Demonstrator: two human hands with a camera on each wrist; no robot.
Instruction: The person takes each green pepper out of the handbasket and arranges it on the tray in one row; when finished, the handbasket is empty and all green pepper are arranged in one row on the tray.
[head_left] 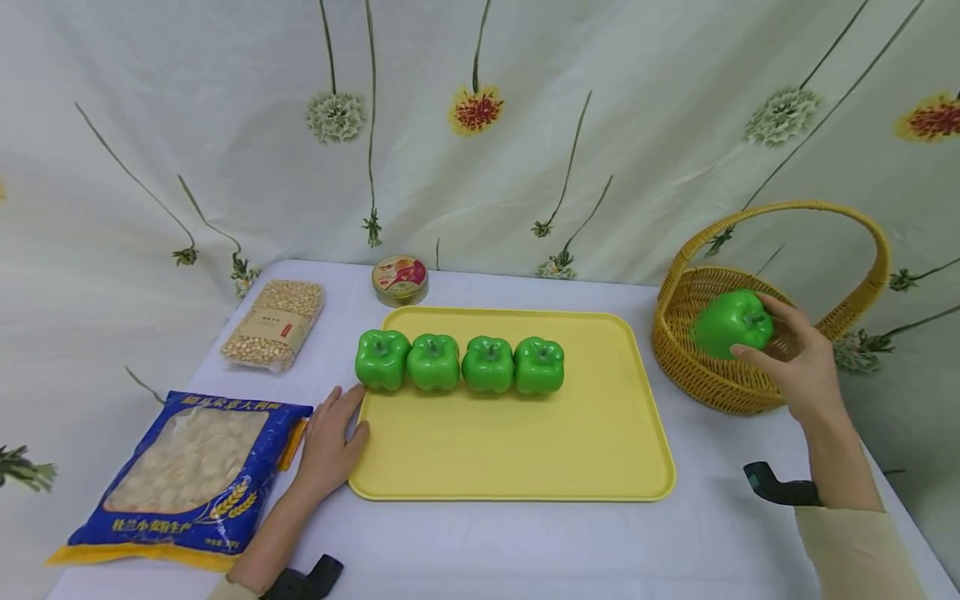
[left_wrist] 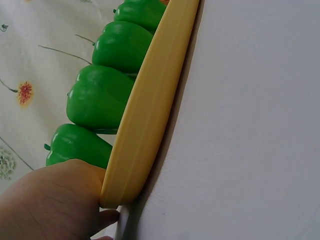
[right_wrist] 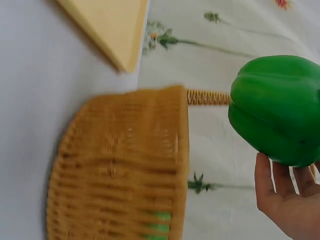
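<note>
My right hand (head_left: 812, 375) holds a glossy green bell pepper (head_left: 727, 325) over the mouth of the wicker basket (head_left: 720, 390), thumb on the near side and fingers behind. The right wrist view has that pepper above the basket's rim, with fingertips (right_wrist: 264, 172) against it. Several matching bell peppers (head_left: 488, 367) stand in a row along the left and middle of the yellow tray (head_left: 510, 446). At the tray's left edge rests my left hand (head_left: 330, 442), its fingers fairly straight, beside the leftmost pepper (left_wrist: 75, 145).
Left of the tray lie a blue bag of pale pasta (head_left: 187, 471) and a clear pack of beige grains (head_left: 276, 323). A round tin (head_left: 400, 280) stands behind the tray. The basket's tall handle (head_left: 813, 206) arches overhead. Something green (right_wrist: 161, 225) shows through the basket's weave.
</note>
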